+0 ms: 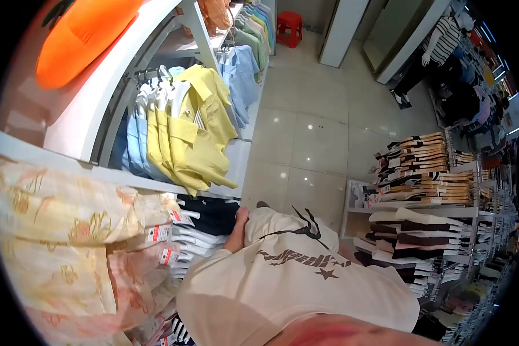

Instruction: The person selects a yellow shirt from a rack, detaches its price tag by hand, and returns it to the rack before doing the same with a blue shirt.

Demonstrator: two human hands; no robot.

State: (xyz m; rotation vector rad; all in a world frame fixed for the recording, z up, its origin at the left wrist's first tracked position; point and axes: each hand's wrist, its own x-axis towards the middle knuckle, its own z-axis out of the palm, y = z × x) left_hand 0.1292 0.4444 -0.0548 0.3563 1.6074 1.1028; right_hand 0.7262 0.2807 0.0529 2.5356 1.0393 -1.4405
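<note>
Pale floor tiles (317, 138) run ahead of you between clothes racks. Your left hand (240, 226) grips a cream shirt (294, 282) at its upper edge, fingers (243, 216) curled shut over the cloth. The shirt spreads down and to the right of the fingers, its black print facing you. Your right hand is hidden, so I cannot tell how its fingers stand. Just left of the fingers lie folded tops (199, 230), dark and white, with red tags. Above the fingers hang yellow shirts (193, 138). Well to the right sit stacks (424, 170) of folded striped clothes on shelves.
</note>
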